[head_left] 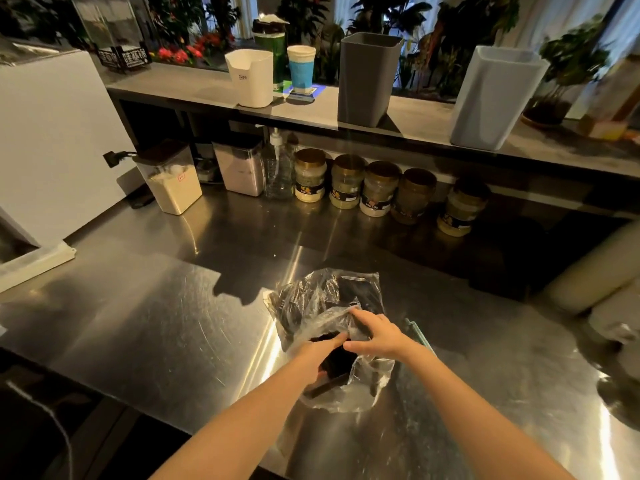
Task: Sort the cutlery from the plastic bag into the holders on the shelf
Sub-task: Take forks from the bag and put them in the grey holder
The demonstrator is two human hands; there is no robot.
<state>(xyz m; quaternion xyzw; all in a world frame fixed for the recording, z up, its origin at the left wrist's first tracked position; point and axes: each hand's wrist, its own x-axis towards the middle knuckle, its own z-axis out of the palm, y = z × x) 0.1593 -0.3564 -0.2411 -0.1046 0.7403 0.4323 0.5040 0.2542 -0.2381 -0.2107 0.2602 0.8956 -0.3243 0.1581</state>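
A clear plastic bag (322, 299) full of black cutlery lies on the steel counter (156, 313), its mouth toward me. My left hand (317, 355) reaches into the mouth, fingers around a black piece that sticks out toward me. My right hand (375, 334) pinches the bag's upper edge and holds it up. On the shelf (194, 88) behind stand a white holder (250, 77), a dark grey holder (367, 77) and a light grey holder (495, 95). What the holders contain is hidden.
Several jars (346, 181), a pump bottle (278, 164) and two storage boxes (169, 178) line the counter's back under the shelf. A white appliance (52, 143) stands at left. A paper cup (300, 65) sits on the shelf. Cream rolls (595, 268) lie at right.
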